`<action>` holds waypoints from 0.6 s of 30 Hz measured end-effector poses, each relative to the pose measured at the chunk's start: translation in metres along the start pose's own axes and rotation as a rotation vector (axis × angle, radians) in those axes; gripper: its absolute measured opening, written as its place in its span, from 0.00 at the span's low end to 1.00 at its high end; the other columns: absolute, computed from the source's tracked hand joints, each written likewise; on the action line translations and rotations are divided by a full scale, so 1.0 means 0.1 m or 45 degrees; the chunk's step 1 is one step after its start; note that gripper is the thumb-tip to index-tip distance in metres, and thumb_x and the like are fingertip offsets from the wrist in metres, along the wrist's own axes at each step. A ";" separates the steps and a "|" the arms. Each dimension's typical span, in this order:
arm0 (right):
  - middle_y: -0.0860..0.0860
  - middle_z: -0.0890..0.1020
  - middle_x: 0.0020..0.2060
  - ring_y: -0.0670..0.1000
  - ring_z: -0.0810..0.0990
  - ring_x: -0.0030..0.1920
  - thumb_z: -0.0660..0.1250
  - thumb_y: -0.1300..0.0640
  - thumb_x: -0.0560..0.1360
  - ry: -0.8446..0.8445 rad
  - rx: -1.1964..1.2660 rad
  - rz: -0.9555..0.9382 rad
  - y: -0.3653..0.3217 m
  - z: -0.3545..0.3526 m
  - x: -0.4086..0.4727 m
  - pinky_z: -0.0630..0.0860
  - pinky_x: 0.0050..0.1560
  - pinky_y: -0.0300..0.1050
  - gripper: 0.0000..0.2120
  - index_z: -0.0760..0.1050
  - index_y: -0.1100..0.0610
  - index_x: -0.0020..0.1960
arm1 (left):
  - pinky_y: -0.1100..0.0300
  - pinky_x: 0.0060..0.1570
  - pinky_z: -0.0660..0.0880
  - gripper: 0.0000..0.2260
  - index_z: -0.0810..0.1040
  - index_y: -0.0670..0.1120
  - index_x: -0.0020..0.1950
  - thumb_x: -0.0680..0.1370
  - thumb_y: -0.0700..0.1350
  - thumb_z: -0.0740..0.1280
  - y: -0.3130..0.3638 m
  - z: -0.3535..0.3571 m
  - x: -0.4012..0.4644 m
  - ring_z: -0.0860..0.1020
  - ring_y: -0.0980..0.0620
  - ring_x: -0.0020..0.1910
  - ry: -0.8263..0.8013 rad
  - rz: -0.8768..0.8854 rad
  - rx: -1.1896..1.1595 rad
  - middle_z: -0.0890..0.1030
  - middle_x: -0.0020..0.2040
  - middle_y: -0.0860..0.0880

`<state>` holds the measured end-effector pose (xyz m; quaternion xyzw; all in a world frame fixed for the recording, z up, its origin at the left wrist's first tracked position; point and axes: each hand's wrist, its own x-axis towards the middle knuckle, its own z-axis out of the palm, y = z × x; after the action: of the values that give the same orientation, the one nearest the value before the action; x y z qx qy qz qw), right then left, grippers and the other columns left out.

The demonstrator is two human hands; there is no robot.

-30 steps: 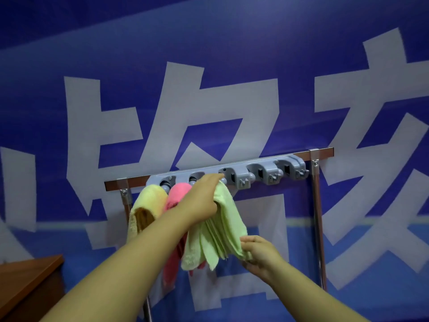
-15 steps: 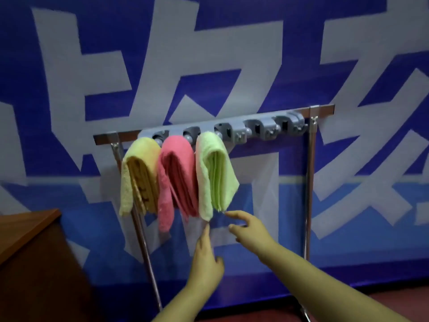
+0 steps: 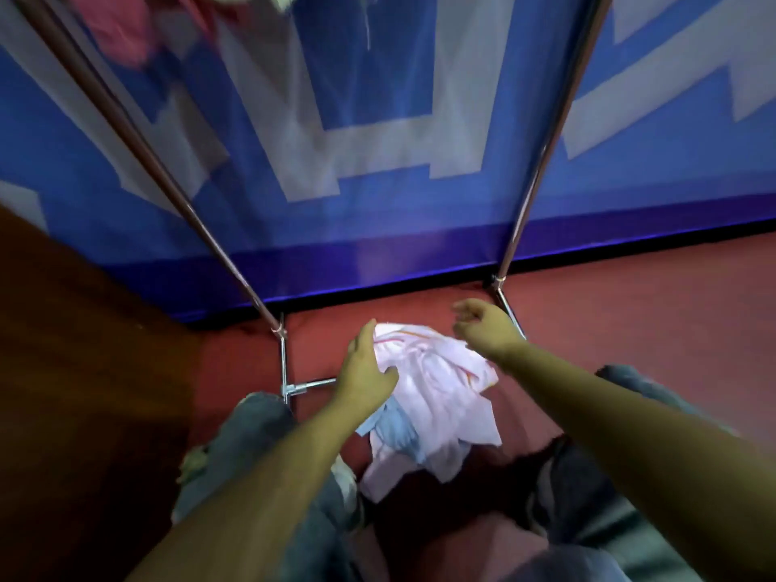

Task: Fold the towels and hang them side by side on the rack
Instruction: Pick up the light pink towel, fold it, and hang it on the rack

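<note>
Head down over the red floor [image 3: 630, 329], between the two slanting poles of the rack [image 3: 541, 161]. Crumpled there, in a loose heap between the knees: a pale pink towel [image 3: 445, 384], with a blue towel [image 3: 394, 434] half buried beneath its near left edge. Not yet folded, either one.

Left hand [image 3: 363, 371] low over the heap's left side, fingers straight and together, thumb out, palm turned toward the cloth; touching or merely just above, impossible to tell through the blur. Right hand [image 3: 483, 323] above the far right corner, fingers loosely curled, gripping nothing, apart from the cloth. Nothing pinched or held by either.

At the very top edge, blurred: the hanging end of a pink towel [image 3: 121, 31] and a scrap of green towel [image 3: 279, 0], presumably on the rack above. A brown wooden surface [image 3: 84, 371] filling the left. The rack's foot bar [image 3: 310, 386] on the floor just beside the left wrist.

Likely next: a grab at the heap. Chief risk, two towels tangled as one — a careless grip on the pale pink likely to drag the blue up too, or drop it halfway. Soft, limp cloth, so corners hard to find from a heap and a crooked fold probable without a proper shake-out. Further hazards: a knock against the light rack's foot while rising, enough perhaps to jolt the frame and slip the hung towels off; crowding of those towels when the next goes up.
</note>
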<state>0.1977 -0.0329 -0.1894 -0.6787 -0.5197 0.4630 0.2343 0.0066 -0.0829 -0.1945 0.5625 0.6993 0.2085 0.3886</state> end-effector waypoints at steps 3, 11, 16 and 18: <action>0.55 0.79 0.41 0.52 0.76 0.36 0.66 0.65 0.71 -0.056 -0.080 0.189 0.51 0.14 0.14 0.71 0.37 0.39 0.15 0.76 0.61 0.58 | 0.60 0.62 0.65 0.32 0.59 0.42 0.74 0.72 0.35 0.67 -0.30 0.30 0.14 0.69 0.42 0.67 -0.118 -0.092 0.065 0.68 0.68 0.40; 0.57 0.80 0.56 0.56 0.77 0.58 0.69 0.58 0.72 -0.255 -0.312 0.535 1.59 0.68 0.55 0.68 0.56 0.39 0.18 0.75 0.58 0.61 | 0.65 0.56 0.65 0.30 0.60 0.43 0.74 0.73 0.36 0.66 -0.92 1.00 0.63 0.72 0.46 0.63 -0.290 -0.412 0.047 0.70 0.67 0.42; 0.57 0.79 0.57 0.56 0.78 0.57 0.69 0.56 0.73 -0.306 -0.311 0.712 2.05 1.14 0.72 0.70 0.52 0.41 0.22 0.71 0.58 0.65 | 0.58 0.51 0.71 0.27 0.61 0.41 0.72 0.74 0.38 0.65 -1.16 1.22 0.87 0.76 0.41 0.57 -0.361 -0.491 0.089 0.74 0.58 0.43; 0.57 0.78 0.60 0.57 0.76 0.60 0.69 0.55 0.72 -0.294 -0.287 0.759 2.21 1.31 0.79 0.70 0.56 0.43 0.24 0.68 0.58 0.66 | 0.57 0.51 0.72 0.27 0.62 0.41 0.72 0.74 0.37 0.65 -1.26 1.27 0.97 0.75 0.43 0.56 -0.385 -0.518 0.125 0.72 0.57 0.46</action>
<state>0.1937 -0.0593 -0.4574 -0.7656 -0.3694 0.5245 -0.0484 0.0208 -0.0444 -0.3939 0.4533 0.7413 0.0052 0.4949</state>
